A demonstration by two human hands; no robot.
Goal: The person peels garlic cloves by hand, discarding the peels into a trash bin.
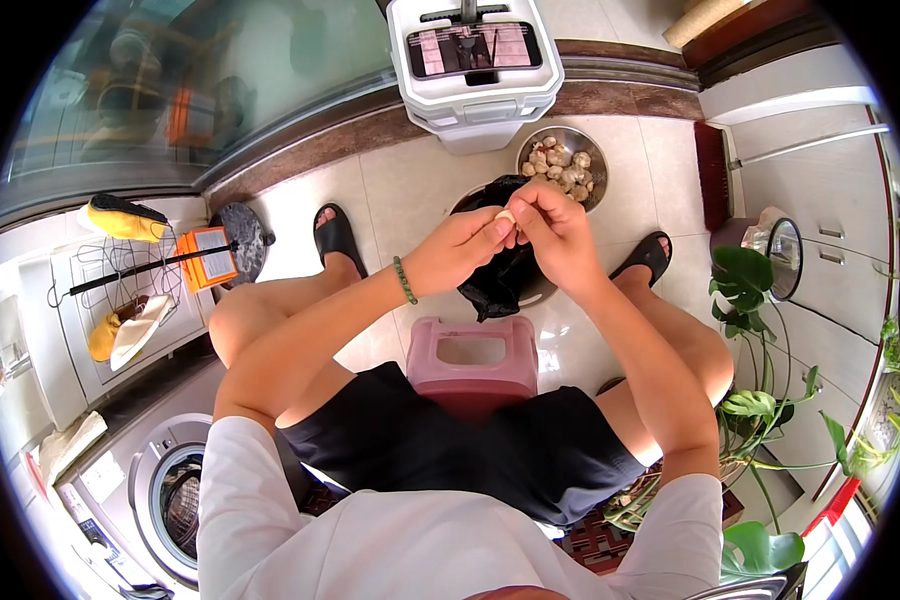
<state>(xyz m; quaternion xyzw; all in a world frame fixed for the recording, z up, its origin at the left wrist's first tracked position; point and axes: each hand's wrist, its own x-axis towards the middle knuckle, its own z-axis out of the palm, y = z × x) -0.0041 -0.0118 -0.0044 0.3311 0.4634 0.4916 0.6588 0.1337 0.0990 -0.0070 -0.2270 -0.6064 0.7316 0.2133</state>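
Note:
A small pale garlic clove [506, 216] is pinched between the fingertips of both hands. My left hand [467, 243], with a green bead bracelet [404, 280] on its wrist, closes on the clove from the left. From the right, my right hand [552, 225] grips the same clove with thumb and fingers. Right below the hands is a bin lined with a black plastic bag [495, 285]. Just beyond it stands a steel bowl [598, 165] holding several garlic bulbs [560, 165].
A pink plastic stool [470, 362] stands between my knees. A grey-white bucket [475, 110] with a phone [474, 50] on top is at the far side. A washing machine [160, 490] is at left; trailing plants [755, 400] and white cabinets [820, 230] line the right.

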